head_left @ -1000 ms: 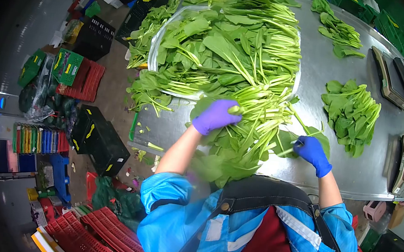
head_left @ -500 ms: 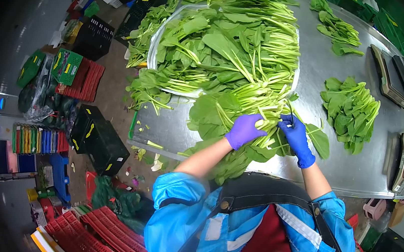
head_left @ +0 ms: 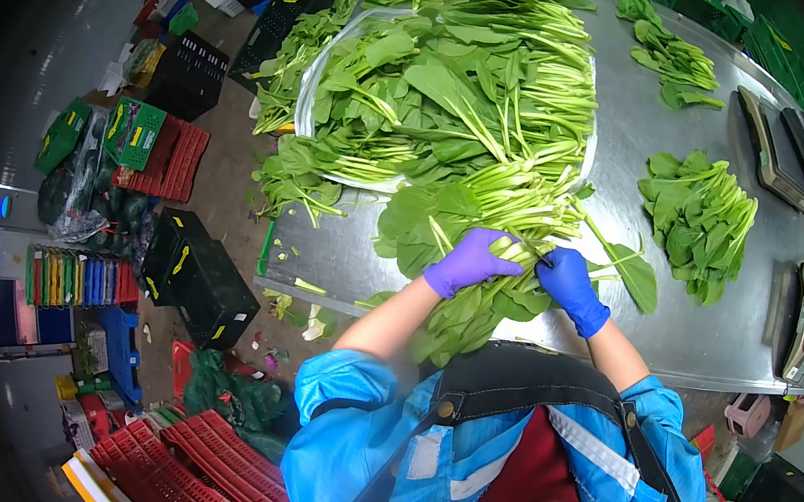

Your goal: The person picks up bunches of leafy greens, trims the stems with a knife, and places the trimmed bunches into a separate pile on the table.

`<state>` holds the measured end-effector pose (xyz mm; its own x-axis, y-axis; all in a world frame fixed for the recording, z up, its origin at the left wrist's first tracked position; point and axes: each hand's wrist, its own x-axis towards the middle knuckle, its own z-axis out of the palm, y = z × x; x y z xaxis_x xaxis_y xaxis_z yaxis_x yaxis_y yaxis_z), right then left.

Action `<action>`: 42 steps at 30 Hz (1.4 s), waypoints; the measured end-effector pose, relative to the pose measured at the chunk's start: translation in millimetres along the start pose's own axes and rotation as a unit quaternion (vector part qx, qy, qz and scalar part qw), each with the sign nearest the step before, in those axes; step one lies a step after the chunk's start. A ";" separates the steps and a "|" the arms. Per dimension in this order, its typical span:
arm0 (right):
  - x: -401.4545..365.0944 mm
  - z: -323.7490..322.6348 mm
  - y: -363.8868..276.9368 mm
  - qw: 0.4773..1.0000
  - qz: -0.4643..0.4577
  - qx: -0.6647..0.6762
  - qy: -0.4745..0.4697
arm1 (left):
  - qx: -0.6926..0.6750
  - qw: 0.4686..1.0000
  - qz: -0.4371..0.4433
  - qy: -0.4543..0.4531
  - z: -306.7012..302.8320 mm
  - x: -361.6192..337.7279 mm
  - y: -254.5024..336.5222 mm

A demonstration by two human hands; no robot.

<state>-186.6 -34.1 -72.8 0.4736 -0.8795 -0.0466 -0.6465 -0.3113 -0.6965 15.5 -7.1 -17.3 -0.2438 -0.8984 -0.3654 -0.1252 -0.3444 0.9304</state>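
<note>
Head view shows both gloved hands close together at the near edge of the steel table (head_left: 712, 339). The left hand (head_left: 469, 261), in a purple glove, is closed around a bunch of leafy greens (head_left: 469, 315) just below the stem ends. The right hand (head_left: 570, 286), in a blue glove, pinches the same stem ends from the other side. I judge the bunch to be light and soft. The leaves are thin and would tear or bruise easily, so the firmer pale stems are the better place to hold, not the leaf blades. Its long axis runs diagonally: the stems point away from the person, toward the big pile of greens (head_left: 462, 88), and the leaves hang toward the person over the table edge. A smaller bundle of greens (head_left: 697, 222) lies well apart on the right
</note>
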 end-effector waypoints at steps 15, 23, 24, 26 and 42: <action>0.0 -34.8 -61.2 0.934 0.018 0.354 -0.053 | 0.175 0.968 0.156 0.085 -13.5 -31.3 34.3; -17.9 -69.4 -6.4 0.948 0.165 0.241 -0.125 | -0.184 0.949 0.218 0.136 -126.3 -74.9 38.4; -18.5 -71.2 -2.9 0.948 0.164 0.241 -0.127 | -0.217 0.936 0.243 0.136 -131.7 -78.0 39.5; -21.1 -74.0 3.3 0.945 0.236 0.190 -0.124 | -0.250 0.921 0.267 0.134 -143.4 -85.6 37.4; 1.6 25.0 66.1 0.998 -0.017 -0.055 -0.025 | 0.492 0.844 0.104 0.187 -94.4 -73.6 49.0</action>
<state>-213.6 -47.1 -136.8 0.5245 -0.8492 -0.0612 -0.6892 -0.3813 -0.6161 118.1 16.5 57.8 -0.0615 -0.9981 0.0078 -0.9003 0.0589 0.4313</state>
